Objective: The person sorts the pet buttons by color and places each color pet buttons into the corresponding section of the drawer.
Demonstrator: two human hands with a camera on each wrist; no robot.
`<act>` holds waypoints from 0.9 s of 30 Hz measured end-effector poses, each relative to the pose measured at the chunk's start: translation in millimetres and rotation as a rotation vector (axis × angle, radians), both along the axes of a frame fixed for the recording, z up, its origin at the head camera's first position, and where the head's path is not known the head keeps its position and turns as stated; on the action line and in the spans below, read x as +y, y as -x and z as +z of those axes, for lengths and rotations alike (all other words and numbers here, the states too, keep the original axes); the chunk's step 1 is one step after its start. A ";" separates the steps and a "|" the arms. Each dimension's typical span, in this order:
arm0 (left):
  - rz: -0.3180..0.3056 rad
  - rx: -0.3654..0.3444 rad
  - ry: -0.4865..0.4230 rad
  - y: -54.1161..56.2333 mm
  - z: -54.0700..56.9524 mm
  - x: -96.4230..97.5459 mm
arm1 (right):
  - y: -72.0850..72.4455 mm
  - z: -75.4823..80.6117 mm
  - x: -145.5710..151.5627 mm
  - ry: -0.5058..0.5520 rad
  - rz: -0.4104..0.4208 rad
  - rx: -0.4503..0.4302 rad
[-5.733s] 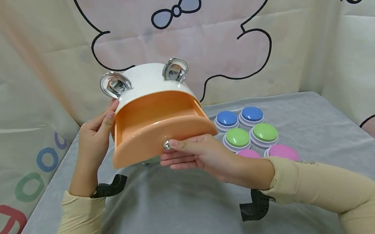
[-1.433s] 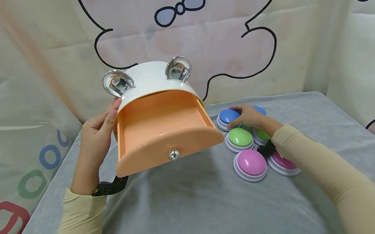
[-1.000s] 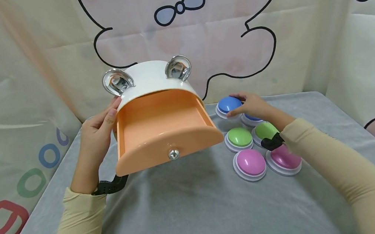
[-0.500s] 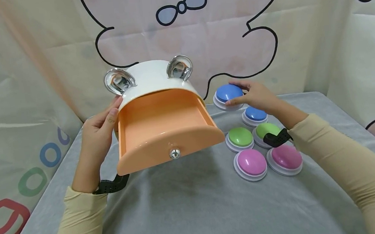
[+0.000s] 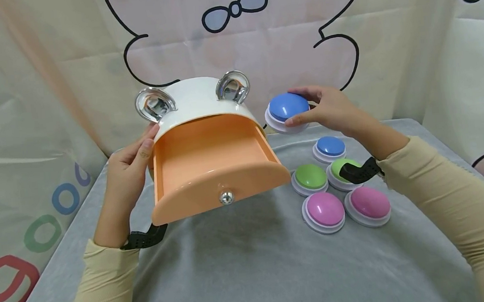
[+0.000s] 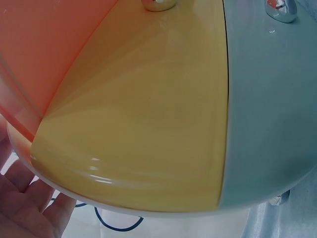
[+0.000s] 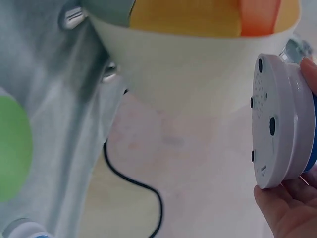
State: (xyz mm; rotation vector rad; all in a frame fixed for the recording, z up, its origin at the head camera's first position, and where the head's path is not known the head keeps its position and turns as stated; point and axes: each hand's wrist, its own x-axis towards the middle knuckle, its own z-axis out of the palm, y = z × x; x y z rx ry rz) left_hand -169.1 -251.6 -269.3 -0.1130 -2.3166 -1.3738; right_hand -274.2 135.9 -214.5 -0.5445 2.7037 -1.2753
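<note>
A small drawer cabinet (image 5: 198,95) with a white shell and two silver ears stands tilted at centre-left. Its orange top drawer (image 5: 203,197), pulled far out, shows a bare floor and a silver knob. Below it, the left wrist view has a yellow drawer (image 6: 148,114) and a green drawer (image 6: 267,109), both closed. My left hand (image 5: 125,180) holds the cabinet's left side, thumb in front. Raised above the table to the cabinet's right, a blue push button (image 5: 287,107) is gripped at its white base by my right hand (image 5: 335,109); its underside faces the right wrist camera.
On the grey cloth (image 5: 243,266) at right sit a second blue button (image 5: 330,146), two green buttons, one at the front (image 5: 310,176), and two pink buttons, the nearer one (image 5: 326,209) among them. A printed curtain (image 5: 286,61) hangs behind.
My right hand went from the drawer knob to the buttons, picked up the left blue one, and lifted it up and slightly left. The orange drawer is further out. My left hand stayed put.
</note>
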 end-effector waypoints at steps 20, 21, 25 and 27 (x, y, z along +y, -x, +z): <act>0.004 -0.019 0.009 -3.3 -0.4 -0.8 | -44.6 51.2 -31.7 0.061 0.082 0.071; 0.002 -0.019 0.008 -3.5 -0.7 -1.0 | -46.5 52.5 -34.0 0.066 0.090 0.072; 0.000 -0.013 0.006 -2.2 -1.0 -0.6 | -53.7 57.7 -43.6 0.063 0.112 0.083; -0.003 -0.005 0.002 -1.5 -0.4 -0.3 | -56.5 59.3 -49.4 0.066 0.117 0.089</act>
